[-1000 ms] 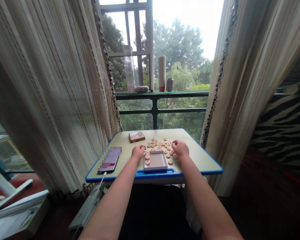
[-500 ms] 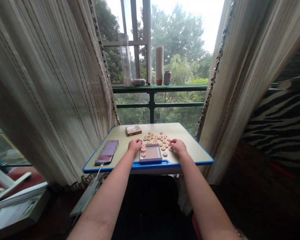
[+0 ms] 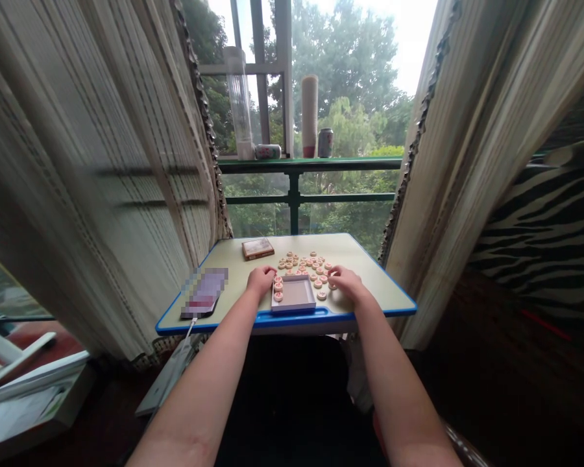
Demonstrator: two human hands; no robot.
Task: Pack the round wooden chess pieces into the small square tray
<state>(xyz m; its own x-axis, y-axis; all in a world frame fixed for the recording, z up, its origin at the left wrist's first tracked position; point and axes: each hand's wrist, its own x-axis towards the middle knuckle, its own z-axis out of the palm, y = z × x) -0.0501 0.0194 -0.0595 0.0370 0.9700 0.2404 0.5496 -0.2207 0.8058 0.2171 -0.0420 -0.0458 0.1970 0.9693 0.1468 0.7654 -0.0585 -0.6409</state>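
The left hand (image 3: 261, 281) has its fingers curled in by the back left corner of a shallow, open, whitish box (image 3: 299, 293); I can't tell if it holds anything. The right hand (image 3: 345, 283) has bent fingers over a round, cream-coloured piece (image 3: 331, 287); I can't tell if they pinch it. Three cream discs with red marks (image 3: 278, 296) line the box's left side. More round pieces (image 3: 309, 263) lie behind and right of it, on a pale green table with a blue edge (image 3: 379, 292). A flat brown box (image 3: 258, 249) lies farther back.
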